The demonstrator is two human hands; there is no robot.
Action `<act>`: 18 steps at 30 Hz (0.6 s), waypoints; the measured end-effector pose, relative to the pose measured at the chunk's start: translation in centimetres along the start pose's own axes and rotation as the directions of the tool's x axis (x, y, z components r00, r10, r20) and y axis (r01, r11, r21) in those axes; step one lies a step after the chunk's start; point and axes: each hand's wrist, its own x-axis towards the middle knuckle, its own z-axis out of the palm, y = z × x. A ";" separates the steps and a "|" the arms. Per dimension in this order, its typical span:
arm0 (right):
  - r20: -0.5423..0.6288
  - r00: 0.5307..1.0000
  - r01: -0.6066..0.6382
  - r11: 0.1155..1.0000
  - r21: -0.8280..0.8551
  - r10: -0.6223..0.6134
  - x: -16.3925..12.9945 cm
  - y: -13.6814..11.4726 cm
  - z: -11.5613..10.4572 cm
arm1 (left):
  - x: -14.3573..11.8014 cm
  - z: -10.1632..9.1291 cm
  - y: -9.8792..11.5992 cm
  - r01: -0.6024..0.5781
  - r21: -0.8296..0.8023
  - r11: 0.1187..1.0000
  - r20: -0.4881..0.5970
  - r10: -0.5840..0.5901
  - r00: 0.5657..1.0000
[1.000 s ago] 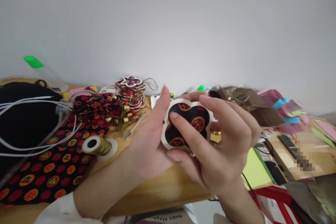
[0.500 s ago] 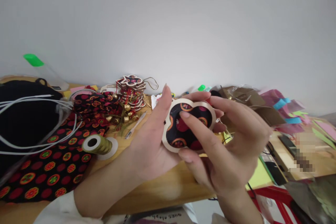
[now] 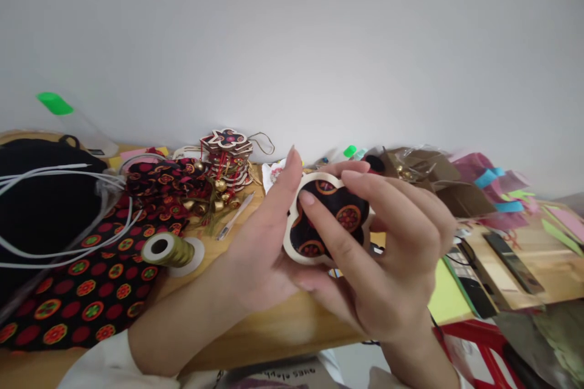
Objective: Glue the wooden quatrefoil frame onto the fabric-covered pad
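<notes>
A flower-shaped ornament [image 3: 329, 225] with a pale wooden rim and black fabric printed with red and orange rounds sits between my hands. My left hand [image 3: 262, 255] cradles it from the left and below, its thumb upright along the rim. On the right side my right hand [image 3: 387, 255] grips it, the index fingertip pressing the fabric near the upper left of the rim. The right thumb lies under the lower edge, and part of the ornament's right side is hidden by the fingers.
A cord spool [image 3: 171, 252], patterned black cloth [image 3: 86, 292], a pen [image 3: 235, 217] and a stack of similar ornaments [image 3: 228, 152] with gold bells [image 3: 221, 185] lie to the left. White cables [image 3: 55, 179] cross a black bag [image 3: 45, 225]. A phone [image 3: 513, 261] lies right.
The right index fingertip has slid left across the fabric to near the rim. The right hand has shifted slightly left, uncovering another orange round, and its thumb has moved lower along the edge.
</notes>
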 end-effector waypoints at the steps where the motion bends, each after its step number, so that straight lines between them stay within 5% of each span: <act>1: 0.008 1.000 0.010 1.000 -0.006 -0.010 0.0 0.0 0.0 | 0.0 -0.1 0.0 0.003 -0.001 1.000 0.006 -0.003 1.000; 8: 0.021 0.999 -0.046 0.995 0.093 0.045 -0.1 0.6 0.3 | 0.1 -0.4 -0.1 -0.029 -0.057 0.998 0.005 0.029 1.000; 18: 0.045 0.970 -0.234 0.863 0.448 0.239 -0.8 0.7 1.6 | 0.3 0.0 0.0 -0.174 -0.002 0.985 -0.260 0.167 0.951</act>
